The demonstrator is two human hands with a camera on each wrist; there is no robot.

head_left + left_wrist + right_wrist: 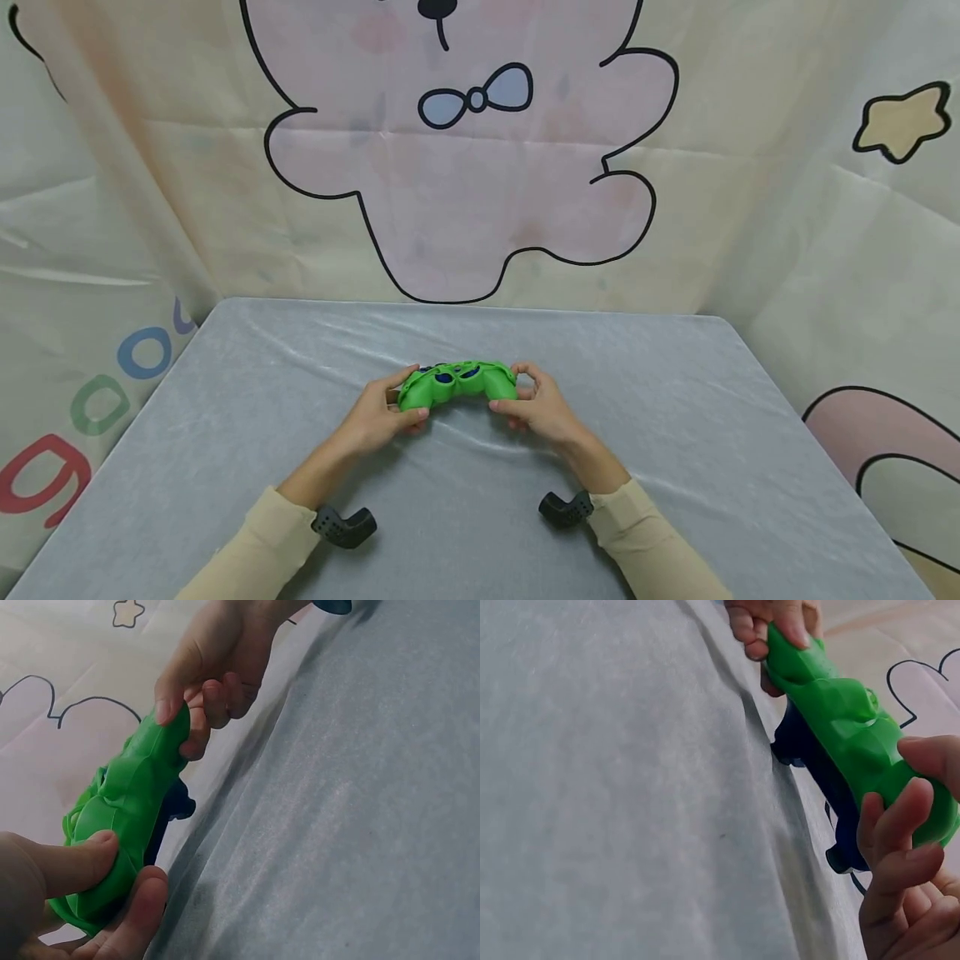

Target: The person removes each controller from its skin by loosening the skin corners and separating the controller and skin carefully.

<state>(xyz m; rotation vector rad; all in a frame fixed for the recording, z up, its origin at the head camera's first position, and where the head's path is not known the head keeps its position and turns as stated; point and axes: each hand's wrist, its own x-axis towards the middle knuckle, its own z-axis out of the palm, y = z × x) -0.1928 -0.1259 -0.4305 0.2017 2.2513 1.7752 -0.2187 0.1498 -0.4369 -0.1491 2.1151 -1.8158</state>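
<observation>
A bright green game controller (457,387) with dark blue parts is held above the far half of the table. My left hand (378,416) grips its left end, with the thumb on the green handle. At the other end, my right hand (550,410) pinches the right handle between thumb and fingers. From the left wrist, the green surface (135,780) looks like a soft cover, with a dark blue body (177,801) showing along one side. The right wrist view shows that blue body (821,761) with knobs sticking out past the green edge.
A grey cloth (465,500) covers the table and is slightly wrinkled. Behind it hangs a pale curtain (202,167) with cartoon drawings. Each sleeved wrist carries a black camera mount, the left one (345,528) and the right one (566,508).
</observation>
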